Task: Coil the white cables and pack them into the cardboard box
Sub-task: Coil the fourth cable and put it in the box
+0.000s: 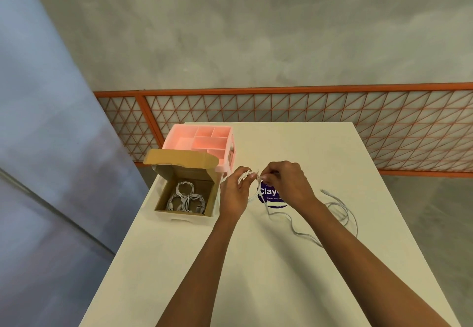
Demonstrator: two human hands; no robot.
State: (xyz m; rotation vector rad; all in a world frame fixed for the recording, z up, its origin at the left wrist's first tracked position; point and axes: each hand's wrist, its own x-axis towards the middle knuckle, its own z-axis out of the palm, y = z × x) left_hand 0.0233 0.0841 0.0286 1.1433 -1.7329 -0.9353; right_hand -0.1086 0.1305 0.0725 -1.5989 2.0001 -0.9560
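Observation:
My left hand [234,193] grips a partly wound white cable coil [245,175] above the middle of the white table [179,262]. My right hand [286,181] pinches the same cable just right of the coil. The cable's loose tail [289,220] trails down onto the table under my right forearm. Another loose white cable [341,205] lies in loops to the right. The open cardboard box [163,198] stands at the table's left edge with its lid flap raised, and several coiled white cables [185,196] lie inside it.
A pink compartment organiser [179,136] stands behind the box at the table's far left corner. A purple round sticker [271,197] lies on the table under my hands. An orange mesh railing [307,111] runs beyond the table's far edge.

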